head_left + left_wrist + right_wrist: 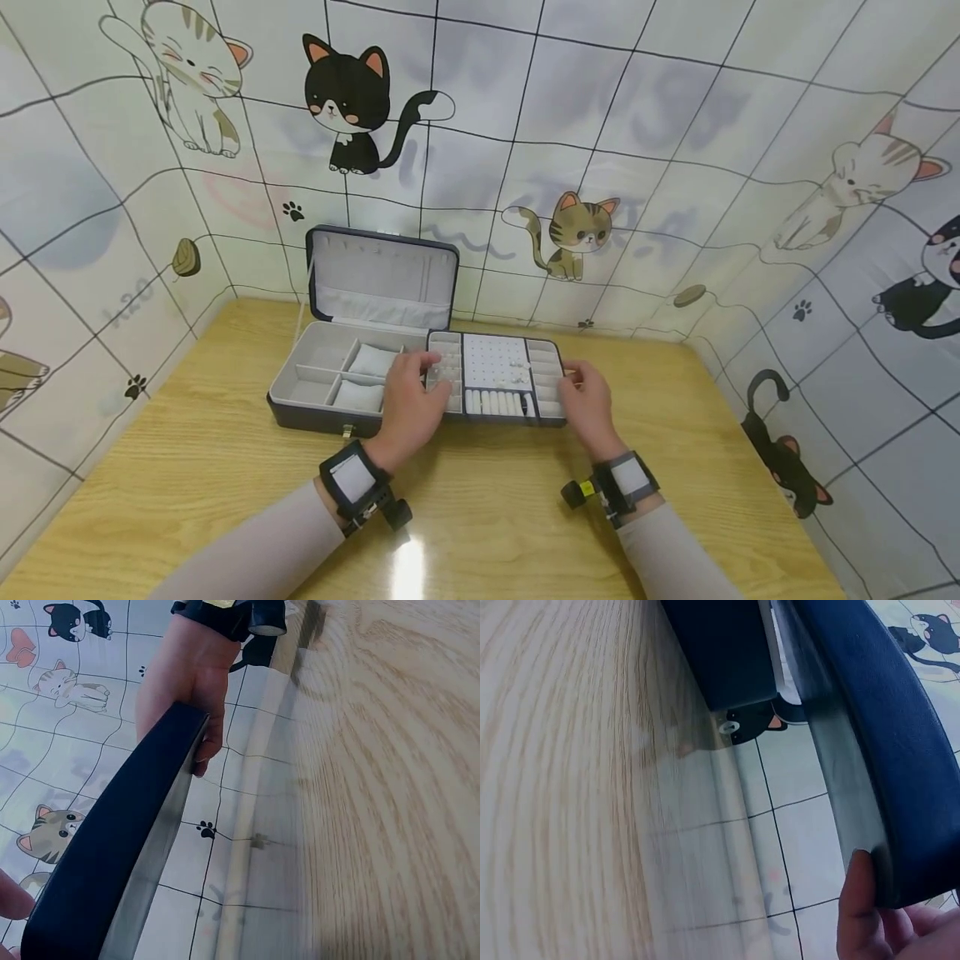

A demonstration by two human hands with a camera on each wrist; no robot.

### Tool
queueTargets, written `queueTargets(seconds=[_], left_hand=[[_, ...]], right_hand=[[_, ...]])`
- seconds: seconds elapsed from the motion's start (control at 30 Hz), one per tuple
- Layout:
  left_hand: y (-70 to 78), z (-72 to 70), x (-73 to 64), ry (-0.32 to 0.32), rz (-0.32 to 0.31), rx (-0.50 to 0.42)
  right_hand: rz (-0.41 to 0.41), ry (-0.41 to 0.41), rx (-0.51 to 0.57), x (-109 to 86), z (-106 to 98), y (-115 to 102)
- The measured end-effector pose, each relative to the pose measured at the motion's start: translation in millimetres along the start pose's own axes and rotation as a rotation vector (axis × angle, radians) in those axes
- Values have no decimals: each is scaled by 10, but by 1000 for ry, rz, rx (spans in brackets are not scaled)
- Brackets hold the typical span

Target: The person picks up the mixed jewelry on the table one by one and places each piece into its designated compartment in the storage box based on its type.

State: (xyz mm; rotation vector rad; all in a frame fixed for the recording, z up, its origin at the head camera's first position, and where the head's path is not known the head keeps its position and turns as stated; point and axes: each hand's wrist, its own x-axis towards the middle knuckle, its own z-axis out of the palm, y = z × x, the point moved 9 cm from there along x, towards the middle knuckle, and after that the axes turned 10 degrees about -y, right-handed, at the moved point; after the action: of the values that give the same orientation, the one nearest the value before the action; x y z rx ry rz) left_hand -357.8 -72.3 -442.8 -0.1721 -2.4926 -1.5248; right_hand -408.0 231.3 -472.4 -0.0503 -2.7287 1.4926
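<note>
A dark-blue jewelry tray point(496, 362) with pale compartments is held level above the table, its dark side edge point(112, 840) crossing the left wrist view. My left hand point(412, 404) grips its left end, with thumb and forefinger over the small compartments. At the opposite end, my right hand point(587, 408) pinches the tray, a fingertip point(859, 900) under its edge. Small earrings point(517, 371) sit on the tray's dotted panel, beside ring rolls point(491, 402). To the left stands the open jewelry box point(315, 358), partly behind my left hand, holding two pale cushions point(358, 396).
The box's lid point(378, 279) stands upright near the cat-printed curtain point(487, 150) behind. A gold-coloured clasp point(348, 431) is on the box's front. The wooden table point(487, 517) extends in front and to the right.
</note>
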Motion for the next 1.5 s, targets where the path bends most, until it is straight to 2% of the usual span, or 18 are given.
queueTargets(seconds=[0.3,0.9,1.1,1.33,1.5], left_hand=[[9,-35,0,0,-16,19],[-72,-157,84,50,-49,58],[-69,-199,123,62,-21,95],[-81,-121,133,3,11,185],[-64,-97,120,-5,44,221]], right_hand=[[24,-12,89,-2,61,29],[-51,-54,122,-66,206,-79],[-85,-65,144,-55,245,-120],[-105,-62,173,-58,267,-113],[-100,-60,183,-64,280,-87]])
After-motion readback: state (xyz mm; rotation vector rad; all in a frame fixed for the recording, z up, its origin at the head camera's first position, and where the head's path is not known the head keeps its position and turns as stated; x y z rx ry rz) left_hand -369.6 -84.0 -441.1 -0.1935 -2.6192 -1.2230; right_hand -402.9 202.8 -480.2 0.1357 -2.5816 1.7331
